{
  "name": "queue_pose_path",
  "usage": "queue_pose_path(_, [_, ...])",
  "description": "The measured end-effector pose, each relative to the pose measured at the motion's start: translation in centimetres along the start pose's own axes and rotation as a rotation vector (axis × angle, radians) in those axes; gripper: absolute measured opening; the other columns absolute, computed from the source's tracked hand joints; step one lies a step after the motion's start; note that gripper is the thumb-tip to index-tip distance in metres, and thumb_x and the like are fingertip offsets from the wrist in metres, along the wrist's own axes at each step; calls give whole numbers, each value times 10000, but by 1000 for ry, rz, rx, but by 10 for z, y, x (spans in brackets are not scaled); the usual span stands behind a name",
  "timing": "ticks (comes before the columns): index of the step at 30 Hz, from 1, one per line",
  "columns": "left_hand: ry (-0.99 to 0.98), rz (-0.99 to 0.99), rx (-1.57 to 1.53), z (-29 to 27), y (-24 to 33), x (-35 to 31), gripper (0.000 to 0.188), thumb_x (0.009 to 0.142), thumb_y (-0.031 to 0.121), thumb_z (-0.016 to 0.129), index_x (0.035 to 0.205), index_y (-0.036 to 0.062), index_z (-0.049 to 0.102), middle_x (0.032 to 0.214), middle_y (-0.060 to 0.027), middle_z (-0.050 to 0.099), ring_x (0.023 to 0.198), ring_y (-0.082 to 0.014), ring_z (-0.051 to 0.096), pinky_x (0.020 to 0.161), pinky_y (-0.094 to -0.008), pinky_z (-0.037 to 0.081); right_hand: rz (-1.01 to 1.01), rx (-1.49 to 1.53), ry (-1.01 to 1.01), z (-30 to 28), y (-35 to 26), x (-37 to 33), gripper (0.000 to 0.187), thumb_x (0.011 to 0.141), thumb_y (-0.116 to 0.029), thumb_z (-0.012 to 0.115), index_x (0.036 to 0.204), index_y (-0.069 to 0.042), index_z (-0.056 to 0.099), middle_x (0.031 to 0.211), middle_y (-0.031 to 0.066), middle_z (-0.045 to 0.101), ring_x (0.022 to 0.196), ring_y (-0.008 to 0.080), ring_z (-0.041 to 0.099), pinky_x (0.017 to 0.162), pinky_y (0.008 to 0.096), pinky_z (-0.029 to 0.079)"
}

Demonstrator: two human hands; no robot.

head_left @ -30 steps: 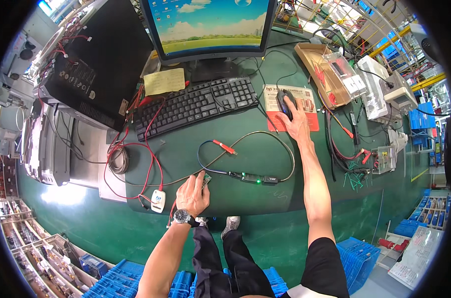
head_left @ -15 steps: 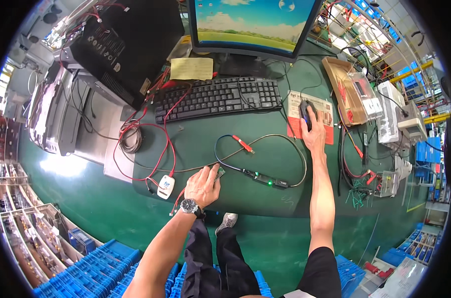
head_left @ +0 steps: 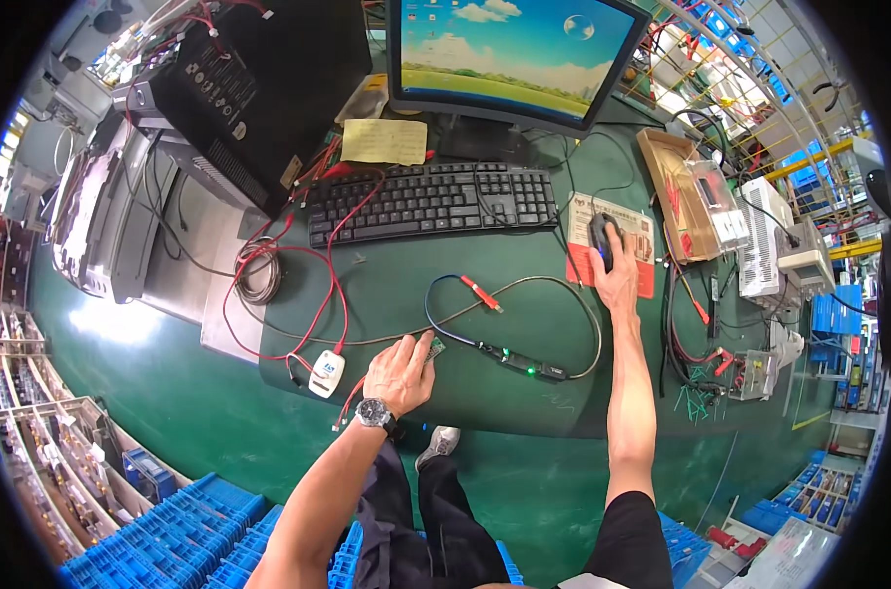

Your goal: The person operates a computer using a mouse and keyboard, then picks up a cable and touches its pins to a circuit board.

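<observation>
Right hand (head_left: pixel 618 283): you're gripping the mouse (head_left: pixel 598 227), next click likely needing steadiness. Left hand (head_left: pixel 396 375): you're covering a circuit board (head_left: pixel 436 348), pinch unclear

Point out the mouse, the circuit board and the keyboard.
Mouse (head_left: pixel 598 233): head view, exposed dark shell.
Circuit board (head_left: pixel 437 347): head view, uncovered end.
Keyboard (head_left: pixel 428 203): head view, middle keys.

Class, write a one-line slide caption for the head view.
Right hand on a black mouse, left hand on a green circuit board.
</observation>
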State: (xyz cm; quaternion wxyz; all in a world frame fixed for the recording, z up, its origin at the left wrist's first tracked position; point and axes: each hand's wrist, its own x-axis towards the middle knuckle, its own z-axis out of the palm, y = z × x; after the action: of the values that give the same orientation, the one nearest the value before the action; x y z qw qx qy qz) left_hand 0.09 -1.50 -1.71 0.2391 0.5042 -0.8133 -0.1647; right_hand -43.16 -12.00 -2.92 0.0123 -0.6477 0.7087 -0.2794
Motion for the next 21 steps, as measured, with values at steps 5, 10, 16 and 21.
queue_pose_path(5, [-5, 8, 30, -1, 1, 1, 517, 859, 133, 710, 1363, 54, 629, 951, -113, 619, 861, -311, 683, 767, -441, 577, 9, 30, -30, 0, 6, 1, 653, 1007, -369, 723, 1586, -154, 512, 1592, 384, 413, 1397, 565, 511, 1124, 544, 493])
queue_pose_path(10, [-17, -3, 22, -1, 2, 1, 513, 858, 133, 711, 1360, 64, 631, 968, -127, 632, 858, -339, 685, 772, -454, 573, -22, 55, -15, 1, 8, -2, 678, 997, -362, 738, 1600, -170, 494, 1614, 397, 376, 1419, 569, 490, 1140, 536, 485])
queue_pose_path(16, [-17, 0, 21, 1, 1, 1, 519, 854, 125, 708, 1364, 65, 629, 968, -134, 628, 848, -352, 679, 770, -462, 569, 90, 126, -89, -1, 4, 0, 716, 952, -333, 796, 1587, -158, 516, 1619, 346, 401, 1446, 522, 478, 1179, 505, 449])
queue_pose_path(21, [-1, 19, 68, -2, 4, 4, 514, 857, 116, 715, 1359, 52, 631, 932, -112, 608, 817, -314, 675, 731, -444, 570, 28, 69, -56, 2, 12, 1, 791, 899, -430, 841, 1591, -229, 512, 1615, 361, 390, 1370, 553, 538, 1086, 526, 531])
